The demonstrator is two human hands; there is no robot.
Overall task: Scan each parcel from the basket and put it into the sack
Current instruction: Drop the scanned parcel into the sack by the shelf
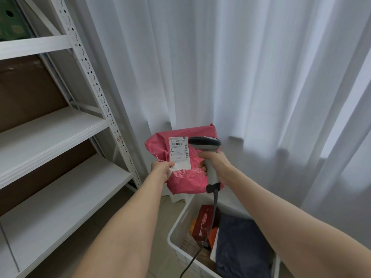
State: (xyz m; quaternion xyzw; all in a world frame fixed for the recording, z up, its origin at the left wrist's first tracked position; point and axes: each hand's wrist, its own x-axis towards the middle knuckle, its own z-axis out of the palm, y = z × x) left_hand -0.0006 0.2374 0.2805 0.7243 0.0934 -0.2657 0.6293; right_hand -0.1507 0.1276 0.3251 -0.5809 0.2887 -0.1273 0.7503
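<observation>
My left hand (pixel 161 169) grips the lower left corner of a pink plastic parcel (pixel 186 177), held up in front of me with its white barcode label (pixel 179 152) facing me. My right hand (pixel 215 164) is closed around the grey handle of a barcode scanner (pixel 204 143), whose dark head sits just right of the label and points at it. The scanner's cable (pixel 210 227) hangs down over a white plastic basket (pixel 178 235) on the floor. Inside the basket lie a dark red box (pixel 203 221), an orange item and a dark blue parcel (pixel 241 247). No sack is in view.
A white metal shelving rack (pixel 60 137) with brown backing stands to the left, its upright post (pixel 112 125) near the parcel. White curtains (pixel 251 77) hang behind and to the right. A green box (pixel 12 19) sits on the top shelf. Beige floor tiles show beside the basket.
</observation>
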